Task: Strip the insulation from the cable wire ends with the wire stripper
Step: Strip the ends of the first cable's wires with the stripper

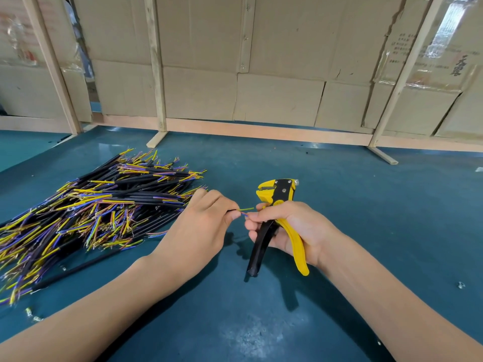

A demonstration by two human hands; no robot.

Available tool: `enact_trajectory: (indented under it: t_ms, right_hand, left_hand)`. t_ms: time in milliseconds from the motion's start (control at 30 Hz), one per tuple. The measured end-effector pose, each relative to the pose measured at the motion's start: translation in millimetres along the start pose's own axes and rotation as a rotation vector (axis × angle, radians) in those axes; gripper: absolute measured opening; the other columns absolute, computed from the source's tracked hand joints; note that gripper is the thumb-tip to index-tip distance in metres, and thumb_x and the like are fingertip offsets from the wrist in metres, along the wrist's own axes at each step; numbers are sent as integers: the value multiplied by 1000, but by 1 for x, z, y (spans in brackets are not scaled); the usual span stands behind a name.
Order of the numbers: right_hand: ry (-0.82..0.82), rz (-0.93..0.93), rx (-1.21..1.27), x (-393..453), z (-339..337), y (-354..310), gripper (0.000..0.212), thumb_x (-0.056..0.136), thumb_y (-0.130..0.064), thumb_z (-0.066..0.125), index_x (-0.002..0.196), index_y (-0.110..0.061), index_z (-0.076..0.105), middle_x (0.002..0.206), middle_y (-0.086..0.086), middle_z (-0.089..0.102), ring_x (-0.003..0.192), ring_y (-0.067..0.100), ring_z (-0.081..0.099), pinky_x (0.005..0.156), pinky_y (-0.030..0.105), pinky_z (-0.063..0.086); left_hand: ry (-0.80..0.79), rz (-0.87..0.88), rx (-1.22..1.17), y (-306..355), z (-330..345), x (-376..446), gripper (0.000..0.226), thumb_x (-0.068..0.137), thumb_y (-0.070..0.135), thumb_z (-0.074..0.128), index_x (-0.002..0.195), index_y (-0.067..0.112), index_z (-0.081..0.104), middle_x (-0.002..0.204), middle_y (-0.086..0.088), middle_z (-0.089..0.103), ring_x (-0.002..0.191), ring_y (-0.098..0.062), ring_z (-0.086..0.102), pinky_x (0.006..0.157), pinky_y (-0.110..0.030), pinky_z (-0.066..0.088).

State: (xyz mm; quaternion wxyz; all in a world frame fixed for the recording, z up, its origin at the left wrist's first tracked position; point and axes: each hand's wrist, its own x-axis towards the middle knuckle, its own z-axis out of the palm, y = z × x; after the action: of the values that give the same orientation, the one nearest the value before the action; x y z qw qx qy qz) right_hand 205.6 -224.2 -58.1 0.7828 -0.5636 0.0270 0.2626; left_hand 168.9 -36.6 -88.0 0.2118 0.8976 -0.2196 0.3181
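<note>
My left hand [201, 226] pinches a black cable near its end, where thin yellow-green and blue wires [245, 209] stick out to the right. My right hand [290, 231] grips a yellow and black wire stripper [279, 197] with its jaws pointing up and away, and its fingertips touch the blue wire end. The stripper's jaws stand above the wires, apart from them. Most of the held cable is hidden under my left hand.
A large pile of black cables with yellow, blue and purple wire ends [91, 212] lies on the blue-green table [366, 205] to the left. A wood-framed cardboard partition [261, 74] stands along the back. Small scraps [461, 284] lie at the right.
</note>
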Motion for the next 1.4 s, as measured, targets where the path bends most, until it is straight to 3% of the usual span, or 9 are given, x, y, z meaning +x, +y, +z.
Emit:
enact_trajectory:
  t_ms: [133,267,400,600,867,1100,1300,1367,1400]
  right_hand:
    - [1,-20,-6,0,1,1,33,80,10,73,108,2,59,87,21,68,70,28,72,62,36,60]
    - [-8,-27,-22,0,0,1,30,80,11,73,105,0,59,89,23,69,73,29,72,63,36,60]
    - [-29,-58,-88,-2,-1,-2,28,80,11,76,99,-2,61,94,26,72,80,31,75,64,36,60]
    - [-6,-53,-98,0,-1,-1,29,79,11,77,101,0,61,90,25,73,76,31,75,63,36,61]
    - [-31,-69,-75,2,-3,0,34,78,6,81,105,-1,61,91,23,72,82,31,74,67,38,59]
    - [-71,-85,-69,3,0,1,32,80,8,77,106,-1,59,82,19,66,73,31,69,67,39,59]
    - [-118,-91,-55,2,2,1,30,81,9,76,103,-3,59,81,19,63,67,28,64,65,39,57]
    - [-125,-97,-54,2,1,2,31,80,9,76,104,-3,59,82,19,62,67,28,64,65,39,58]
    - [-126,-100,-58,2,1,2,32,80,9,76,104,-3,59,82,19,62,66,27,64,65,40,58]
  left_hand:
    - [-15,-38,-63,3,-3,-3,17,98,10,61,114,9,67,94,-3,62,86,-31,53,81,-41,47]
    - [-70,-57,-55,5,-2,-4,14,99,7,59,108,10,68,95,-4,60,88,-29,55,81,-40,48]
    - [-88,-97,-29,6,-2,-3,11,96,4,60,105,7,67,98,-4,62,93,-28,58,83,-28,42]
    - [-84,-98,-29,9,-2,-4,6,95,9,63,100,9,66,96,0,62,85,-21,58,74,-27,42]
    - [36,-385,-404,7,0,-2,11,95,17,66,90,27,65,88,23,64,78,0,58,68,-6,38]
    - [-21,-510,-588,3,11,0,12,102,27,53,92,32,57,70,24,56,62,-8,46,62,-21,40]
    - [2,-454,-700,4,11,-4,21,105,19,46,102,40,44,82,5,53,60,-22,41,59,-39,37]
    - [-11,-393,-652,4,8,-5,29,105,16,44,102,44,46,84,2,53,61,-25,42,58,-38,38]
    - [-21,-367,-599,4,8,-5,29,105,15,44,101,44,50,84,3,53,62,-19,43,59,-31,38]
